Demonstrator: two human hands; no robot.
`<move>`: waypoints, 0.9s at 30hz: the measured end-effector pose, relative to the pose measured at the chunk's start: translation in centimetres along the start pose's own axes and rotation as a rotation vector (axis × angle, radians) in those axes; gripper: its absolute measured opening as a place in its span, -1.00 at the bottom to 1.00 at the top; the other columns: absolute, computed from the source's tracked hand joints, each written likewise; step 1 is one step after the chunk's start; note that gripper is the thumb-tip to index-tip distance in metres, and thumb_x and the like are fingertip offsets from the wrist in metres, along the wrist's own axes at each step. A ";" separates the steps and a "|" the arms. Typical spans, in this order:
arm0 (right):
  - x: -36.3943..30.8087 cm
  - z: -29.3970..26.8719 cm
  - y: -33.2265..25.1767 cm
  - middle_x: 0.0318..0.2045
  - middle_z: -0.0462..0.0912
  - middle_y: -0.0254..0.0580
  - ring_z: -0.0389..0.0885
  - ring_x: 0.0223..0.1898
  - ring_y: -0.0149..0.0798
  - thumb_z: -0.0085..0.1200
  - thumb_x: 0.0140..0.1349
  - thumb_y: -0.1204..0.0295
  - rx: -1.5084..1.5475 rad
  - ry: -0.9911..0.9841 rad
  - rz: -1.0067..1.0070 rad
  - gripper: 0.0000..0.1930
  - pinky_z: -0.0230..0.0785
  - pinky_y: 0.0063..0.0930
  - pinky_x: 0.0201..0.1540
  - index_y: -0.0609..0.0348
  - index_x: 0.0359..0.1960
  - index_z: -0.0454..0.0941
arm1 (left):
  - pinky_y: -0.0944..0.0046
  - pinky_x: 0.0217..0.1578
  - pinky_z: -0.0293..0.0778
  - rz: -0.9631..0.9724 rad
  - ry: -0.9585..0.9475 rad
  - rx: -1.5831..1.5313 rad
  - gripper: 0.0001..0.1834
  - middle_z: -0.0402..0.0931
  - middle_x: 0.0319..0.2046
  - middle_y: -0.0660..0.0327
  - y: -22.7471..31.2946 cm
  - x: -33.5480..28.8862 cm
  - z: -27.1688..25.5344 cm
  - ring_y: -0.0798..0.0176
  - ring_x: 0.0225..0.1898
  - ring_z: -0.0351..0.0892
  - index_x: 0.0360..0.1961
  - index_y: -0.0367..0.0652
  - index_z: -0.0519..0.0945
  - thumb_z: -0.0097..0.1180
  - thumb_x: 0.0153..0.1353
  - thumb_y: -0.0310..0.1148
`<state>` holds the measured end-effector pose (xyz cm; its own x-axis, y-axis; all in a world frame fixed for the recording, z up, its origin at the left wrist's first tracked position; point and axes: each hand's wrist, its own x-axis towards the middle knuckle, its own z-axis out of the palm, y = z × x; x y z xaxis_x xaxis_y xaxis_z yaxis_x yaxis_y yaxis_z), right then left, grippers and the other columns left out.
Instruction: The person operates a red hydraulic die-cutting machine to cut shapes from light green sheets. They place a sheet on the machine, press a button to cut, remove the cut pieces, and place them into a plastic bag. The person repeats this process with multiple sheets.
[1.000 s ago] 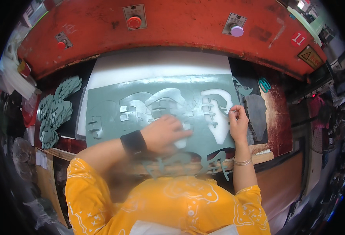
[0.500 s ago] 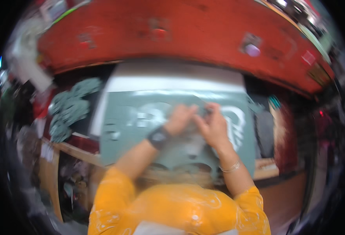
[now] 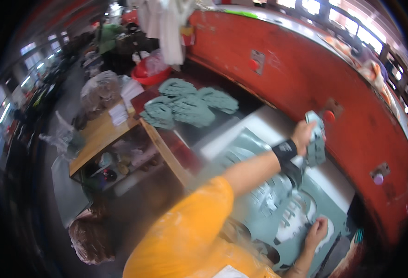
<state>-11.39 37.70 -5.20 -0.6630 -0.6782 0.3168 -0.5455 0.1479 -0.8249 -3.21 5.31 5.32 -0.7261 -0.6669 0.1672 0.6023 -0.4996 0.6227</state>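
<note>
My left hand [image 3: 302, 136], with a black band at the wrist, is raised in front of the red beam. It is closed on green cut-out pieces [image 3: 316, 150] with slots in them, which hang from the fingers. Beneath it lies a green sheet [image 3: 326, 194] with several shapes cut out, white showing through the openings. My right hand [image 3: 321, 228] is low over the sheet's near right part, beside a white opening. Its fingers are curled, and whatever they may hold is hidden. A pile of similar green cut-out pieces [image 3: 187, 107] lies on the dark surface to the left.
A long red beam [image 3: 278, 78] with buttons crosses behind the sheet. Left of me stands a wooden cabinet [image 3: 104, 134] with odds and ends inside. Bagged goods [image 3: 93, 238] are on the floor, and a red basin [image 3: 150, 74] sits beyond the pile.
The view has swung left. My hands, close together over the sheet before, are now apart. The left one has lifted green cut-out pieces off toward the red beam.
</note>
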 end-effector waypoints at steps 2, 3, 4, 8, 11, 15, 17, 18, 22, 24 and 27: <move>0.3 0.3 0.1 -0.54 0.37 -0.30 0.33 -0.45 -0.40 -0.17 0.18 0.55 -0.139 0.066 -0.055 -0.91 0.23 -0.54 -0.36 0.27 -0.42 0.40 | -0.03 -0.21 0.51 -0.154 -0.051 -0.076 -0.67 0.55 -0.37 -0.01 2.7 0.8 -0.1 0.01 -0.33 0.59 -0.19 -0.25 0.45 -0.25 0.34 -0.22; 0.4 0.6 0.1 -0.53 0.43 -0.27 0.35 -0.44 -0.42 -0.14 0.18 0.53 -0.094 0.096 0.045 -0.90 0.23 -0.54 -0.36 0.27 -0.42 0.42 | -0.05 -0.13 0.48 -0.201 -0.087 -0.139 -0.64 0.54 -0.31 -0.04 4.0 0.9 -0.1 0.00 -0.24 0.57 -0.18 -0.27 0.45 -0.28 0.33 -0.20; 0.6 0.7 0.0 -0.52 0.44 -0.27 0.37 -0.42 -0.42 -0.13 0.19 0.53 -0.089 0.100 0.122 -0.91 0.24 -0.52 -0.35 0.26 -0.40 0.43 | -0.05 -0.06 0.45 -0.166 -0.106 0.007 -0.60 0.53 -0.25 -0.04 5.4 0.9 -0.1 0.01 -0.18 0.55 -0.19 -0.28 0.46 -0.32 0.33 -0.17; 0.4 1.0 -0.7 -0.66 0.35 -0.46 0.24 -0.68 -0.61 -0.13 0.23 0.56 0.182 0.040 0.174 -0.93 0.08 -0.67 -0.63 0.21 -0.32 0.43 | 0.16 -0.12 0.52 0.240 -0.128 0.324 -0.72 0.55 -0.25 0.12 9.9 0.5 0.6 0.22 -0.22 0.57 -0.09 -0.30 0.46 -0.07 0.27 -0.33; 0.3 0.9 -1.4 -0.65 0.36 -0.46 0.24 -0.67 -0.61 -0.13 0.23 0.56 0.199 0.063 0.181 -0.93 0.08 -0.68 -0.64 0.20 -0.32 0.43 | 0.28 -0.14 0.51 0.283 -0.366 0.780 -0.65 0.57 -0.33 0.17 10.0 -2.3 -0.1 0.32 -0.22 0.57 0.05 -0.26 0.45 -0.06 0.27 -0.38; 0.5 0.7 -1.4 -0.62 0.38 -0.44 0.26 -0.65 -0.63 -0.13 0.24 0.55 0.178 0.056 0.177 -0.92 0.09 -0.69 -0.63 0.20 -0.32 0.43 | 0.20 -0.07 0.42 0.061 -0.769 1.359 -0.43 0.52 -0.15 0.13 5.3 -11.7 -3.6 0.11 -0.10 0.47 0.01 -0.11 0.53 -0.04 -0.14 -0.63; 0.5 0.6 -0.8 -0.58 0.40 -0.41 0.29 -0.61 -0.60 -0.13 0.24 0.54 0.164 0.048 0.227 -0.92 0.13 -0.67 -0.59 0.21 -0.31 0.43 | 0.13 -0.09 0.39 -0.228 -0.905 1.399 -0.48 0.46 -0.25 0.09 3.0 -16.6 -5.2 0.04 -0.14 0.42 -0.04 -0.09 0.54 0.05 -0.16 -0.51; 0.4 0.4 -0.4 -0.56 0.41 -0.39 0.31 -0.57 -0.58 -0.13 0.23 0.53 0.157 0.032 0.273 -0.91 0.17 -0.65 -0.54 0.22 -0.31 0.44 | 0.07 -0.11 0.34 0.027 -1.010 1.524 -0.49 0.44 -0.29 0.10 2.3 -18.4 -5.8 0.01 -0.15 0.39 -0.03 -0.06 0.54 0.10 -0.15 -0.46; 0.2 0.3 1.7 -0.45 0.43 -0.21 0.37 -0.34 -0.32 -0.12 0.21 0.49 -0.138 0.090 -0.004 -0.89 0.27 -0.47 -0.21 0.29 -0.37 0.41 | 0.02 -0.07 0.29 0.166 -1.070 1.418 -0.24 0.33 -0.19 0.06 2.5 -20.1 -6.7 -0.04 -0.10 0.32 0.05 -0.02 0.44 0.38 -0.33 -0.27; 0.5 0.2 3.0 -0.43 0.38 -0.22 0.34 -0.33 -0.31 -0.14 0.20 0.51 -0.073 0.091 -0.006 -0.90 0.25 -0.47 -0.19 0.30 -0.37 0.37 | 0.03 -0.05 0.29 0.213 -1.138 1.394 -0.21 0.33 -0.19 0.05 3.0 -19.5 -6.7 -0.05 -0.08 0.30 0.04 -0.03 0.44 0.40 -0.39 -0.27; 1.2 0.7 4.4 -0.53 0.27 -0.46 0.08 -0.68 -0.65 -0.21 0.26 0.54 0.046 0.109 -0.133 -0.93 -0.11 -0.69 -0.67 0.15 -0.34 0.35 | 0.02 -0.05 0.29 0.308 -1.227 1.459 -0.25 0.32 -0.18 0.04 3.0 -19.0 -7.2 -0.08 -0.07 0.29 0.03 -0.02 0.47 0.37 -0.35 -0.23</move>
<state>-14.18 37.05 -8.76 -0.6396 -0.6075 0.4710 -0.6098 0.0279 -0.7921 14.77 12.53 -1.47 -0.8570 0.3887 0.3382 0.5074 0.7508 0.4229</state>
